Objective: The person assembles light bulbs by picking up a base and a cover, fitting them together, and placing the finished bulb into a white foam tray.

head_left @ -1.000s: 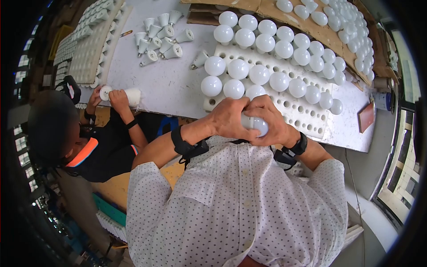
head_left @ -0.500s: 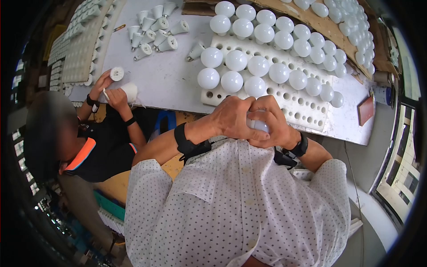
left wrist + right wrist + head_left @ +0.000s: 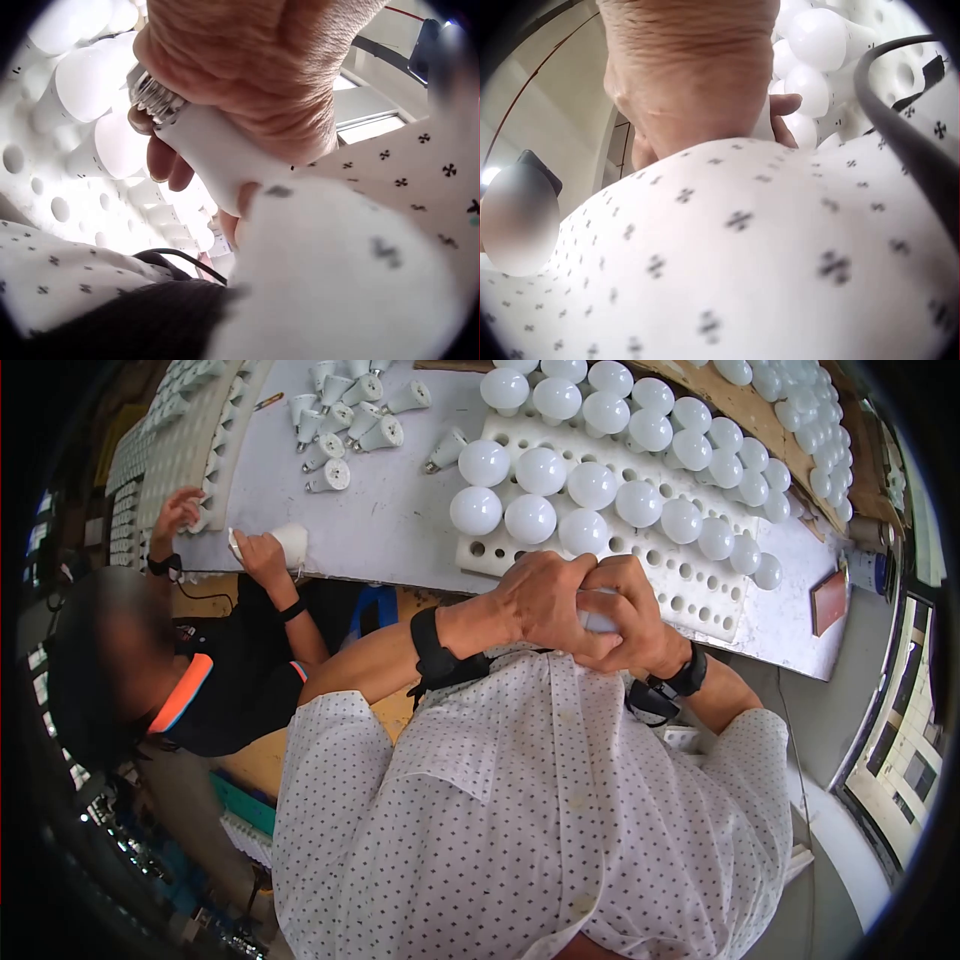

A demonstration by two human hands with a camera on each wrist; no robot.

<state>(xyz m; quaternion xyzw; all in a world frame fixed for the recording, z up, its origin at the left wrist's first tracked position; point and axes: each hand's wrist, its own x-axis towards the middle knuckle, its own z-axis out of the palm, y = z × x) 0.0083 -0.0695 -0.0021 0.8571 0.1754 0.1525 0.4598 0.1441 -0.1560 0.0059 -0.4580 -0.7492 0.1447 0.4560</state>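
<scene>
In front of the shirt, both hands hold one white light bulb (image 3: 597,622). My left hand (image 3: 545,603) grips it from the left, and my right hand (image 3: 637,618) curls around it from the other side. Fingers cover most of it in the head view. The left wrist view shows its white tapered body (image 3: 217,154) and ridged metal screw base (image 3: 155,99) under the left hand. In the right wrist view, the wrist and shirt hide nearly all of the bulb. Just beyond the hands stands a white foam tray (image 3: 690,567) with rows of round-topped bulbs (image 3: 530,519).
Bulb housings (image 3: 380,433) lie loose on the table (image 3: 400,530). To the left sits another person (image 3: 230,690), one hand at a white roll-like object (image 3: 290,545). More bulbs stand on cardboard (image 3: 770,435) at the back right. A reddish-brown block (image 3: 828,603) lies near the right edge.
My fingers have closed further over the bulb, so less of its dome shows. The other person's disc-ended housing has left their hand, and another housing lies by the loose group.
</scene>
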